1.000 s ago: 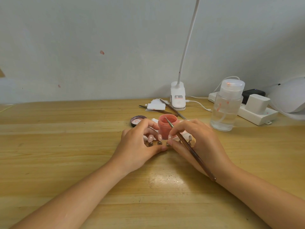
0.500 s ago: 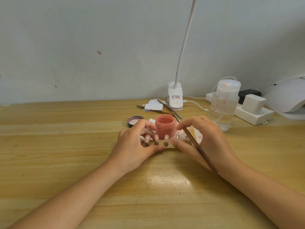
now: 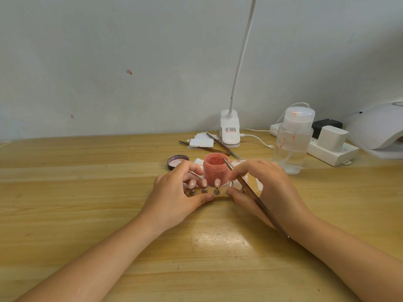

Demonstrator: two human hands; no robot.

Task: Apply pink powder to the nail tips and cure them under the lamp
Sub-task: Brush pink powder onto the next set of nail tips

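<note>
Two hands meet at mid-bench [image 3: 87, 214] over one nail-tip stand [image 3: 220, 198]. Left hand [image 3: 174, 197]: fingers curled, thumb and fingertips pinching the stand's left end. Right hand [image 3: 268, 188]: fingers curled, pinching the stand's right end while also gripping one brown-handled brush [image 3: 257, 199], handle slanting back over the wrist, tip up toward the jar. Nail tips [image 3: 204, 183]: three pale pink ones upright on pegs between the hands, a fourth at the right fingertips. Just beyond the hands: one open jar of pink powder [image 3: 214, 171]; its lid [image 3: 177, 161] behind the left hand. Farther, beyond the right hand: clear pump bottle [image 3: 292, 144]; clip-on desk lamp [image 3: 230, 131]; white power strip [image 3: 333, 152]; white curing lamp [image 3: 379, 129], far right.
</note>
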